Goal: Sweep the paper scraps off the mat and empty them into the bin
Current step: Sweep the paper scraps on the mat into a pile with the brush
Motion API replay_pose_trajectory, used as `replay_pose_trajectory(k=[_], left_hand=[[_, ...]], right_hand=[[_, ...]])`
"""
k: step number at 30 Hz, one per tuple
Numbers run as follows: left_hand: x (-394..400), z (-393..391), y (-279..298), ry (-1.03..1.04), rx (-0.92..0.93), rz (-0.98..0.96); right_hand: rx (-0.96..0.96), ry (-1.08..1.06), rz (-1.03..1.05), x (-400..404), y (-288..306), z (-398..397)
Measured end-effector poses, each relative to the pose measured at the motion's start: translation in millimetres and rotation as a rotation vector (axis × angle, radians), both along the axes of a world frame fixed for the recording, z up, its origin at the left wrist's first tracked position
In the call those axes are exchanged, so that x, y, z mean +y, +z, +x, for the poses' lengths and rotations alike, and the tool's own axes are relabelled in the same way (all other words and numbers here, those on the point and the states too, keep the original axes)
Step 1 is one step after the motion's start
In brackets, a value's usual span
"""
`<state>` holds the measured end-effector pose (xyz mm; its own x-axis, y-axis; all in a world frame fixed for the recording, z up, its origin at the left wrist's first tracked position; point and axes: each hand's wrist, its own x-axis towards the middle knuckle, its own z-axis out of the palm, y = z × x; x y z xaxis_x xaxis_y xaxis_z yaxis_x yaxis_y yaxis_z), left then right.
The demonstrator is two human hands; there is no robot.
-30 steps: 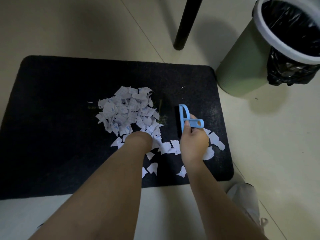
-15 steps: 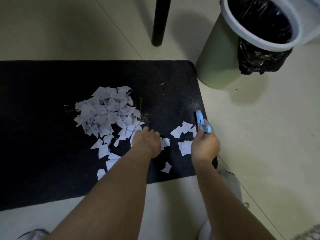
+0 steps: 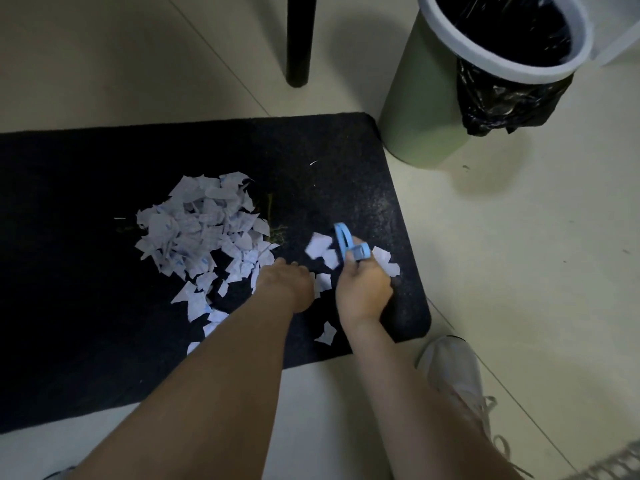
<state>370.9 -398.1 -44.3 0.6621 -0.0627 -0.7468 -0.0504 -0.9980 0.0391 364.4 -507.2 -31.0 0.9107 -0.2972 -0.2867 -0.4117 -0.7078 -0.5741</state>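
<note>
Right hand [image 3: 363, 292] grips the blue brush [image 3: 346, 244] near the mat [image 3: 329, 168]'s right edge, left hand [image 3: 287, 285] rests knuckles-down, fingers hidden — most paper scraps [image 3: 204, 226] sit heaped mid-mat, a few strays beside the brush, nothing visibly in the bin [image 3: 415, 98] — early going.

We see a floor [image 3: 138, 64] of pale cream tiles, crossed by thin diagonal grout lines. A dark, straight furniture leg [image 3: 299, 39] stands on it near the top edge and throws a soft shadow to its right. The light is dim and uneven, brighter toward the floor's right side. At the lower right corner a strip of grey woven fabric [image 3: 620, 462] shows.
</note>
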Motion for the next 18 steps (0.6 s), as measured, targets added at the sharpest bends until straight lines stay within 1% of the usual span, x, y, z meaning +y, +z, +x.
replay_pose_trajectory(k=[2,4,6,8,10,13,15,18], left_hand=[[4.5,-7.0,0.2,0.013,-0.037,-0.03],[8.4,-13.9,2.0,0.033,-0.065,-0.063],[10.5,-19.1,3.2,0.042,-0.094,-0.082],[9.0,-22.9,6.4,0.048,-0.137,-0.112],[2.6,-28.1,10.4,0.067,-0.151,-0.149],[-7.5,-39.7,11.8,0.015,-0.063,-0.144],[-8.8,-45.2,6.7,-0.023,0.039,-0.097],[-7.7,-43.3,1.9,0.003,0.145,-0.06]], right_hand=[[-0.064,-0.013,0.006,0.4,6.4,0.4],[-0.124,-0.107,-0.062,-13.7,10.7,7.0],[-0.135,-0.213,-0.116,-33.8,12.6,14.2],[-0.101,-0.253,-0.15,-49.3,8.5,16.7],[-0.028,-0.209,-0.181,-51.6,2.0,14.7],[0.029,-0.069,-0.176,-32.0,-5.4,7.1],[0.025,0.012,-0.14,-12.8,-6.3,2.1],[-0.037,0.098,-0.043,3.6,-3.7,-3.1]])
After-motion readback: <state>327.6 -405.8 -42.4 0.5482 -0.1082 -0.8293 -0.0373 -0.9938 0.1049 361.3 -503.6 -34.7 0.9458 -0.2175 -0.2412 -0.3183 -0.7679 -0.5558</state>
